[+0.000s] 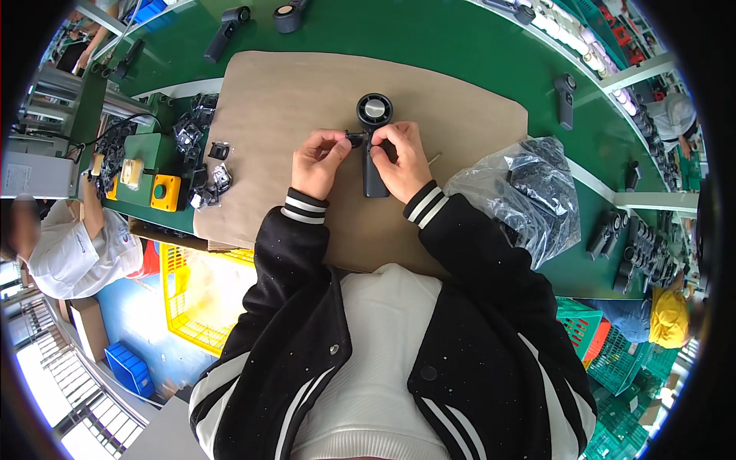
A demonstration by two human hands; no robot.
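Observation:
A black handheld fan (375, 178) with a round head and a silver centre lies on the brown mat (268, 92), head pointing away from me. Between the thumb and fingers of my left hand (317, 159) is a small black plastic part (355, 139), held just left of the fan's neck. My right hand (404, 161) is closed on the fan around its neck, fingertips close to the part's right end. Those fingertips partly cover the neck, so I cannot tell whether they touch the small part too.
Right of my hands lies a clear plastic bag (529, 195) of dark parts. Loose black parts (219, 150) in small bags sit at the mat's left, beside a yellow button box (164, 192). More fans (566, 100) lie around the green table. A co-worker (73, 245) sits at left.

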